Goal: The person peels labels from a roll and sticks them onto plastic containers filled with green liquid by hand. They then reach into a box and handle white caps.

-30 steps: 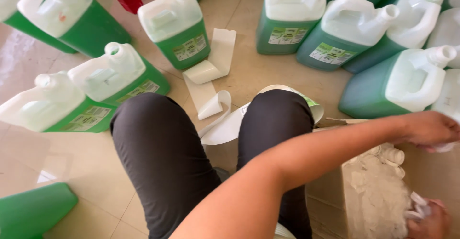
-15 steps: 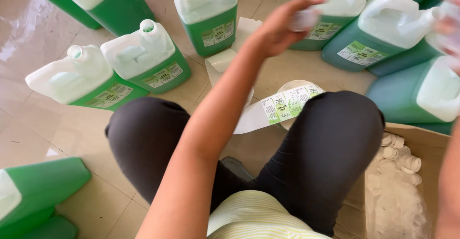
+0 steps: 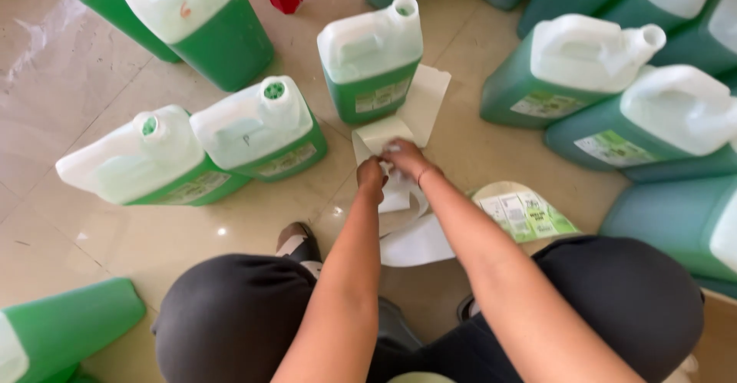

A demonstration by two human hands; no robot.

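On the tiled floor (image 3: 69,222), green jugs with white tops ring the scene: a cluster at far right (image 3: 583,68), two tipped ones at left (image 3: 253,130), and one upright jug (image 3: 372,53) at far centre. Nearer, a white backing strip (image 3: 418,241) curls between the person's knees, with a green label (image 3: 526,214) at its right. Both hands meet just near of the upright jug: the left hand (image 3: 371,176) and right hand (image 3: 405,156) pinch a small white sheet (image 3: 380,133) on that strip.
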